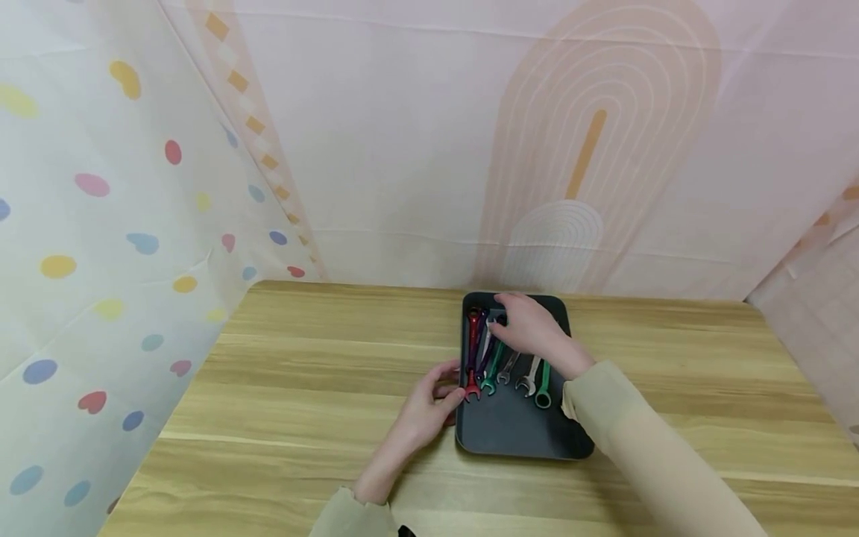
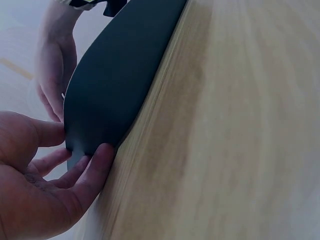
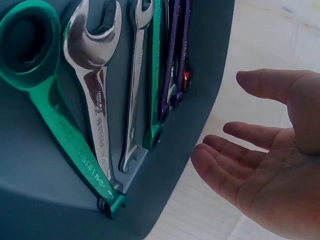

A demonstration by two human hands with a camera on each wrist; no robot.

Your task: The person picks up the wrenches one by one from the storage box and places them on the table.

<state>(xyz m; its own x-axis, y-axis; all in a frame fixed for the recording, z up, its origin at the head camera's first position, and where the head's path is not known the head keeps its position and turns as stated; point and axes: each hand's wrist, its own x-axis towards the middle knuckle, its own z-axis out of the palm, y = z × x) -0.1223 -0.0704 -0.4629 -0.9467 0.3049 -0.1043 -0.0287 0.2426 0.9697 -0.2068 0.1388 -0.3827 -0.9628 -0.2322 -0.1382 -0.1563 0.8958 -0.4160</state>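
Observation:
A dark tray point(image 1: 517, 434) lies on the wooden table point(image 1: 302, 388) and carries several wrenches side by side: red point(image 1: 473, 349), purple point(image 1: 485, 350), green point(image 1: 494, 365), two silver, and a green ring wrench point(image 1: 543, 384). My left hand point(image 1: 451, 384) rests against the tray's left rim, thumb and fingers fairly straight, touching its edge point(image 2: 95, 130). My right hand point(image 1: 517, 321) hovers over the wrenches' far ends with relaxed fingers and holds nothing. The right wrist view shows that hand point(image 3: 220, 120) beside the tray wall point(image 3: 210, 50), with the green ring wrench point(image 3: 50, 115) and a silver wrench point(image 3: 95, 100).
Patterned cloth walls point(image 1: 403, 149) close in the back and both sides of the table. Bare wood stretches to the left of the tray and along the front edge point(image 1: 235, 477). My right sleeve point(image 1: 644, 455) crosses the near right corner of the tray.

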